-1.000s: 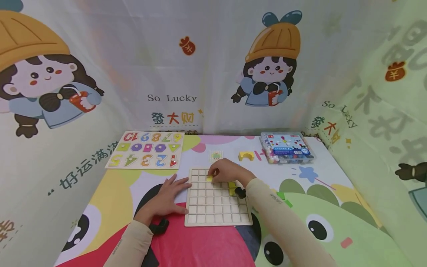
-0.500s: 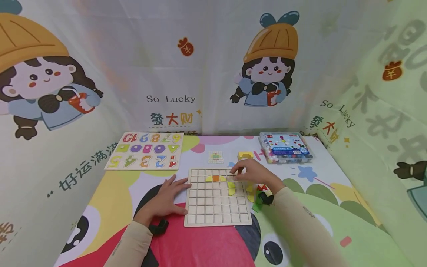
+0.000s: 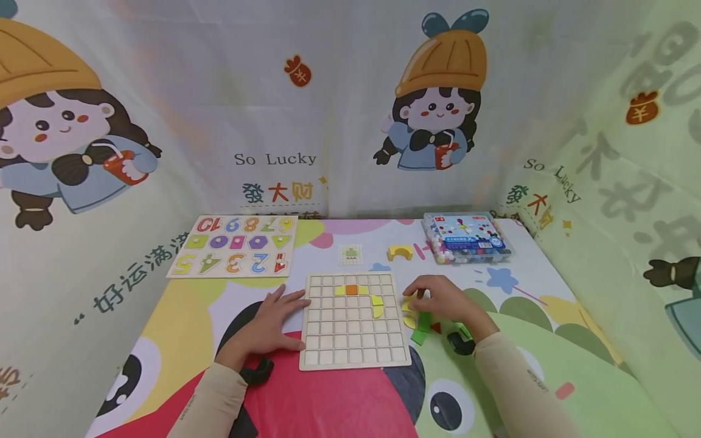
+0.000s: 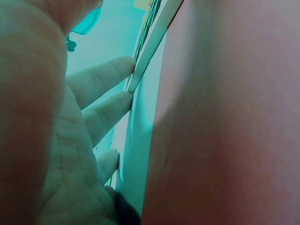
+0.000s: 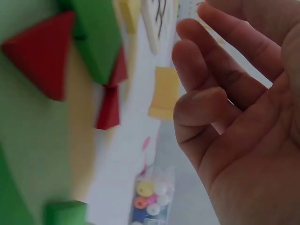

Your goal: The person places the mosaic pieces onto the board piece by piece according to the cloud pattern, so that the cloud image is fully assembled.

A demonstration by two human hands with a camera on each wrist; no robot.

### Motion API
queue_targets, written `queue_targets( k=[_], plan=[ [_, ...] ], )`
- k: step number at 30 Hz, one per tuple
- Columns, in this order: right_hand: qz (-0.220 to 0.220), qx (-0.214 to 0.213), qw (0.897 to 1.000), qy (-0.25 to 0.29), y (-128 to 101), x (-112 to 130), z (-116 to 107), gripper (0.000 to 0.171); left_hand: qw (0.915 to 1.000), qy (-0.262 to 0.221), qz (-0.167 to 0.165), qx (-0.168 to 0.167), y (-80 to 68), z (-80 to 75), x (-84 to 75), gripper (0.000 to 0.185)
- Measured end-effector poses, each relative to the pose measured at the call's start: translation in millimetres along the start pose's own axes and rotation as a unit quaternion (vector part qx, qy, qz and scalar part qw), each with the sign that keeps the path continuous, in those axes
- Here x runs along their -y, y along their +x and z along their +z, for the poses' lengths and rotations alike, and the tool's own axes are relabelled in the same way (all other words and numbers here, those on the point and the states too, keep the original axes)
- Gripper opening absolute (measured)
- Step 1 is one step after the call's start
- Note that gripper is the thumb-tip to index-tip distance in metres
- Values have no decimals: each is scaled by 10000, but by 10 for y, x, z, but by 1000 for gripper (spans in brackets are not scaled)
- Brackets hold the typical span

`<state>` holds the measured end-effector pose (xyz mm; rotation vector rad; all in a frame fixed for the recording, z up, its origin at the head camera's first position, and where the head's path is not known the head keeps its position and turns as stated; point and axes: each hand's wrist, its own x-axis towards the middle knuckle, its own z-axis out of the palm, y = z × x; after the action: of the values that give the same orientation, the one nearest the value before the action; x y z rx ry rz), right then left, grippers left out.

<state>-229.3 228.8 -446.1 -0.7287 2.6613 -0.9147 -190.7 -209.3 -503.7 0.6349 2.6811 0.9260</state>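
Observation:
The wooden grid board [image 3: 330, 347] lies flat on the table. In its upper part sit an orange square [image 3: 352, 290] between two yellow rounded pieces, and two more yellow pieces [image 3: 378, 311] at the right. My left hand [image 3: 266, 325] rests at the board's left edge, fingers spread and fingertips touching it. Over the loose blocks right of the board hovers my right hand [image 3: 443, 299]. In the right wrist view its fingers are loosely bent, with nothing visible between them. Below it lie yellow pieces [image 3: 409, 322], green blocks [image 3: 419, 337] and red triangles [image 5: 44, 55].
A small pattern card [image 3: 350, 254] and a yellow arch block [image 3: 400, 252] lie behind the board. Back left is a number puzzle board [image 3: 232, 246]. At back right stands a clear box of beads [image 3: 465, 238]. Printed cloth walls [image 3: 350, 121] enclose the table.
My right hand has moved from the board's upper rows rightward, off the board, to the loose blocks. The orange square and yellow pieces it covered now show. The left hand has stayed put.

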Motion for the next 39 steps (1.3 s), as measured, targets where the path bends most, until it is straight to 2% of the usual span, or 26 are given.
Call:
queue_targets(
  k=[6,16,26,35,39],
  plan=[
    [43,-273,9996,-58,-19,-52,92,19,9999,-91,45,-10,-13,-15,-16,96],
    [530,-181,9984,-9,9,-102,206,19,9999,-16,93,-58,-11,4,-5,95],
    [294,-100,9994,-164,11,-109,223,19,9999,-42,114,-58,-16,7,-5,95],
    [575,-251,9978,-231,28,-22,181,18,10000,-1,48,-44,-14,13,2,96],
    [348,-360,9984,-271,58,52,122,21,10000,29,14,-36,-13,9,10,96]
  ],
)
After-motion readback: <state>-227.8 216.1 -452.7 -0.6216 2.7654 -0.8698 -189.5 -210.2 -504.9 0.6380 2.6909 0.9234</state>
